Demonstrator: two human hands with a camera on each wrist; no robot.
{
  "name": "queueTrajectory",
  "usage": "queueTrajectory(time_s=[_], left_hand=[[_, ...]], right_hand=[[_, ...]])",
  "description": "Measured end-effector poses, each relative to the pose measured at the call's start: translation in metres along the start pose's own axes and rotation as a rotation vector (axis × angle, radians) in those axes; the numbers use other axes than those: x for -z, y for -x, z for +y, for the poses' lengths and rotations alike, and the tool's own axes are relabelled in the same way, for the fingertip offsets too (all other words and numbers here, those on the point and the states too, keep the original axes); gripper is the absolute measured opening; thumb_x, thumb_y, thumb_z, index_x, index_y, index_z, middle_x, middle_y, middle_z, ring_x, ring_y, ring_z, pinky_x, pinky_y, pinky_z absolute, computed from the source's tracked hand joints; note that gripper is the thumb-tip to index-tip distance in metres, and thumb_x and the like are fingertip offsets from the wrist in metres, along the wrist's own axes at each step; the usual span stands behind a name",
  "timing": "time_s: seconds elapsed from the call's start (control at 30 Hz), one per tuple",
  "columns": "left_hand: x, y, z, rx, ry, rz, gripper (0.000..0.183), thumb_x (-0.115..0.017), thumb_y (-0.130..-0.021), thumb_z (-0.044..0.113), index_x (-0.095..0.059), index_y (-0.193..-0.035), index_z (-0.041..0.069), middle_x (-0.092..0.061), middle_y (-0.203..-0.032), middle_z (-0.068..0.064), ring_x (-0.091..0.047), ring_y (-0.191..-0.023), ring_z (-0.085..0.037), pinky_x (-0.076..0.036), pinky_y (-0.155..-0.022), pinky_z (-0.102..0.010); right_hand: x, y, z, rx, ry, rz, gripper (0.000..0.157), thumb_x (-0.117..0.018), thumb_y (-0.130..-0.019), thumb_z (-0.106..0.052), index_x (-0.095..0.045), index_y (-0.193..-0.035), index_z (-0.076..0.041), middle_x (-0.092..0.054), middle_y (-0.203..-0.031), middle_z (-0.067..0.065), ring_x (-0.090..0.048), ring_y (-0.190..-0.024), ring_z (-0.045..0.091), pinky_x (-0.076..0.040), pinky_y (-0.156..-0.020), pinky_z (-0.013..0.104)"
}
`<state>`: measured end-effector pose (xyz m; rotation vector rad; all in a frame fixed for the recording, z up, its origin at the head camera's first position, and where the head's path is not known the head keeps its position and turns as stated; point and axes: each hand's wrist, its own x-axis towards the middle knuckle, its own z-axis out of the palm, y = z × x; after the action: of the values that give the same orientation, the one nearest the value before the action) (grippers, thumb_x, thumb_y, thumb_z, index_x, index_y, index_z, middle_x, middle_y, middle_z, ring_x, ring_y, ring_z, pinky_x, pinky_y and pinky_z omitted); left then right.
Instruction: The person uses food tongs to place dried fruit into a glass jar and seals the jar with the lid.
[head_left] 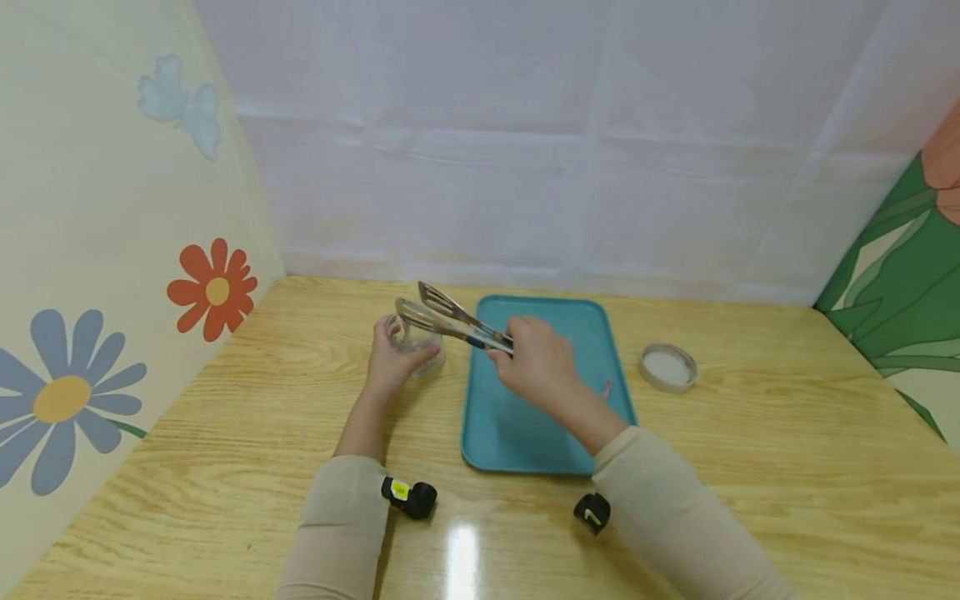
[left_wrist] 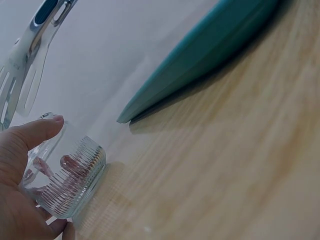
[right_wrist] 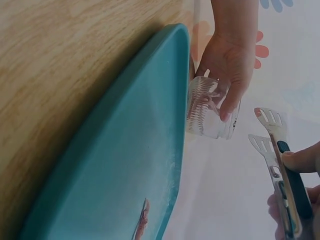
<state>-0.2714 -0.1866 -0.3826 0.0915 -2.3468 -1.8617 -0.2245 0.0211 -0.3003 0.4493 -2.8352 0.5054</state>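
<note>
My left hand (head_left: 390, 363) grips a clear ribbed glass jar (left_wrist: 75, 172) on the table, left of the tray, with its thumb and fingers round the side. Several reddish-pink pieces (left_wrist: 71, 164) show through the glass. My right hand (head_left: 542, 360) holds metal tongs (right_wrist: 281, 160) with dark grip inserts, above the tray's left side. Their slotted heads are spread apart, point left, and are raised above the jar; I see nothing clearly held between them. One thin pinkish piece (right_wrist: 143, 218) lies on the teal tray (head_left: 517, 429), partly hidden in the head view by my right forearm.
To the right of the tray, a round lid-like piece (head_left: 668, 368) with a pale inside lies on the wooden table (head_left: 757, 450). A white cloth (head_left: 480, 167) hangs behind the table. Flower-printed panels (head_left: 82, 250) stand at the sides.
</note>
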Motion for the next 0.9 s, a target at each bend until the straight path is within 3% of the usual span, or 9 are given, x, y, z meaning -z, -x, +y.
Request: queueTrajectory(time_s=[0.47,0.9], left_hand=[[0.0,0.0,0.002,0.011,0.0,-0.011,0.088,-0.073,-0.07,0.019,-0.013,-0.134,0.01,-0.021,-0.133,-0.017,-0.021,-0.121,-0.034,-0.027,-0.095,-0.04],[0.0,0.002,0.002,0.009,0.017,-0.023,0.089,-0.072,-0.07,0.02,-0.012,-0.134,0.011,-0.02,-0.134,-0.016,-0.021,-0.121,-0.034,-0.029,-0.094,-0.039]], right_hand=[[0.019,0.0,0.01,-0.009,-0.061,0.059,0.025,-0.062,-0.079,-0.034,-0.052,-0.075,-0.011,-0.046,-0.068,0.001,-0.043,-0.058,0.015,-0.035,-0.04,0.028],[0.038,0.004,0.026,0.002,-0.025,0.111,0.028,-0.062,-0.079,-0.035,-0.058,-0.085,-0.008,-0.051,-0.076,0.003,-0.046,-0.064,0.017,-0.038,-0.047,0.031]])
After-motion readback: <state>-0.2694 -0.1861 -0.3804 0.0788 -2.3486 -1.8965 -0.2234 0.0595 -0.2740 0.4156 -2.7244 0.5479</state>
